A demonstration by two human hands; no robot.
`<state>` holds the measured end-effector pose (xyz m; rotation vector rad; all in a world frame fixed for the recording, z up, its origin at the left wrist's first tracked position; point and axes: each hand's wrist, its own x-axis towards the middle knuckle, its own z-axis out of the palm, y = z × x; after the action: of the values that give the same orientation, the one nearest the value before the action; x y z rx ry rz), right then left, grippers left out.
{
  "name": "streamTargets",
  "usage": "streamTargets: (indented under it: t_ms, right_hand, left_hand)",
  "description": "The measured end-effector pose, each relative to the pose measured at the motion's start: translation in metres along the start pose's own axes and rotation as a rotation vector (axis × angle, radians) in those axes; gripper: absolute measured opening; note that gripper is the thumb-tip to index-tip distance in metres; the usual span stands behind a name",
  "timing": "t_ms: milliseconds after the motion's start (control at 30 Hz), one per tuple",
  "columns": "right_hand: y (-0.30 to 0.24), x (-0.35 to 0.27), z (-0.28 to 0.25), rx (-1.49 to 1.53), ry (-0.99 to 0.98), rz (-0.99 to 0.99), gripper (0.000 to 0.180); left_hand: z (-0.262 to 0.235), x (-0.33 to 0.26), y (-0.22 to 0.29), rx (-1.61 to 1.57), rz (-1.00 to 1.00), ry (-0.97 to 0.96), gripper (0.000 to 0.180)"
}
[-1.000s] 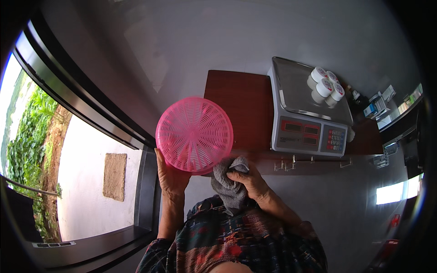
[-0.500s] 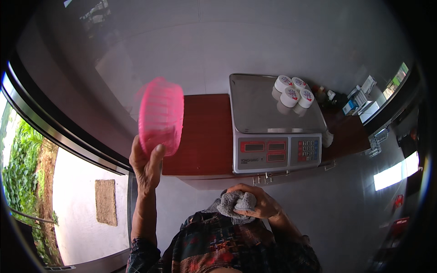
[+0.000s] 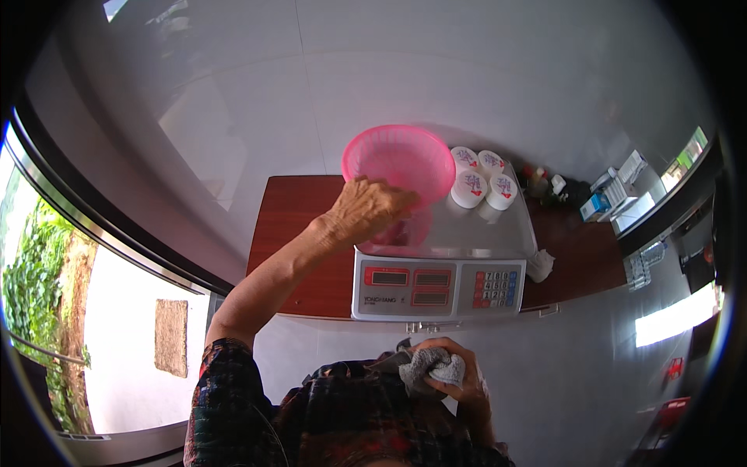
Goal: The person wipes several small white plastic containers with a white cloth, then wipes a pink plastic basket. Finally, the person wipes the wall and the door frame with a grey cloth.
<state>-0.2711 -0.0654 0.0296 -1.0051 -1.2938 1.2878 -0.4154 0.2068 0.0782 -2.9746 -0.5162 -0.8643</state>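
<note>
Pink mesh basket, grey cloth, red-brown counter, white tubs, plaid sleeve

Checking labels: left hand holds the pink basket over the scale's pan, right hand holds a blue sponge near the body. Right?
One thing is off. The right hand holds a crumpled grey cloth, not a blue sponge, as the head view shows. The rest stands: the left hand grips the pink basket over the pan of the scale.

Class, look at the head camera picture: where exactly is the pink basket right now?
The pink basket is centre frame, held by the left hand over the scale's tray, beside four white tubs.
</note>
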Motion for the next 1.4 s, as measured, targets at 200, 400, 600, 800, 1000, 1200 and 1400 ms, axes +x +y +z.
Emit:
streamTargets:
  t_ms: [200,400,600,800,1000,1200,1400]
  right_hand:
    - [-0.004,-0.004,-0.019,-0.015,0.062,0.074,0.043]
    - [-0.014,0.009,-0.023,-0.056,0.035,0.091,0.041]
    - [0.0,0.007,-0.018,-0.056,-0.038,0.038,0.044]
    - [0.007,0.016,-0.022,-0.102,-0.172,0.104,0.049]
    - [0.0,0.009,-0.019,-0.073,-0.079,0.047,0.049]
    - [0.012,-0.001,-0.015,-0.035,0.056,0.095,0.039]
    - [0.015,0.033,0.015,-0.143,-0.105,0.084,0.044]
  left_hand:
    - [0.022,0.009,0.002,-0.011,0.045,0.002,0.023]
    - [0.031,0.005,0.005,0.041,-0.002,-0.018,0.023]
    - [0.039,0.005,0.004,0.084,0.039,0.003,0.027]
    - [0.024,-0.002,0.01,0.029,-0.064,0.07,0.034]
    - [0.005,0.001,0.006,0.048,-0.103,0.141,0.052]
    - [-0.025,-0.074,-0.009,-0.339,-0.684,0.569,0.033]
    - [-0.005,-0.173,-0.016,-0.172,-1.053,0.544,0.024]
